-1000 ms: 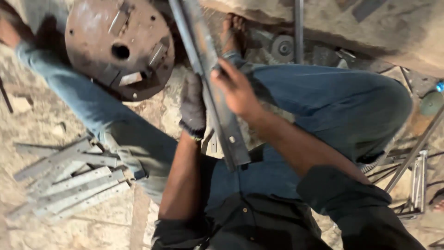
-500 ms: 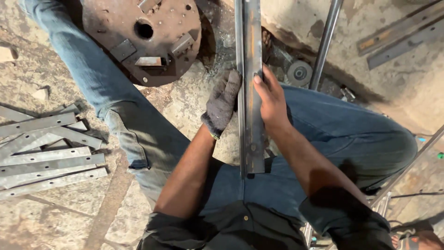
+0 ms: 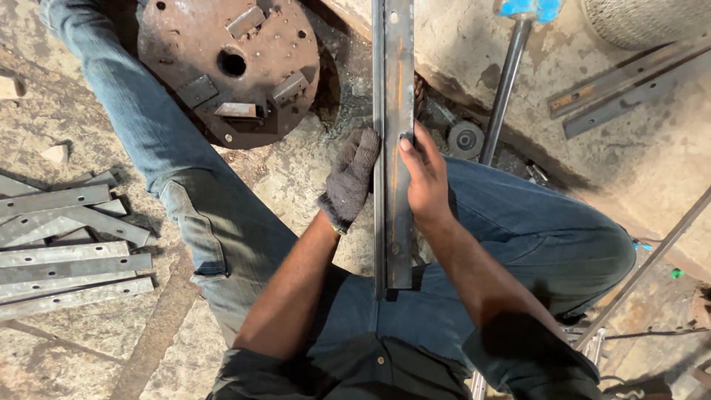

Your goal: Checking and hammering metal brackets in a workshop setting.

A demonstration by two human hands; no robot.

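Between the knees of the seated person, a long grey steel angle bar with punched holes and rust streaks (image 3: 393, 141) is held lengthwise, near end over the lap, far end running out of frame at the top. The left hand (image 3: 351, 178), in a dark knit work glove, is pressed against the bar's left edge, fingers curled onto it. The bare right hand (image 3: 425, 178) is clasped on the bar's right flange, thumb laid on the top face. Both hands are closed on the bar at about the same height.

The step in hand is judged to be positioning or aligning the bar. A steady two-handed grip would be called for next, so the bar is kept from twisting.

A rusty round steel plate with welded blocks and a centre hole (image 3: 229, 67) is seen on the floor ahead-left. A pile of flat grey perforated steel strips (image 3: 67, 252) lies well apart at left. A thin steel rod with a blue top (image 3: 506, 89) stands right of the bar.
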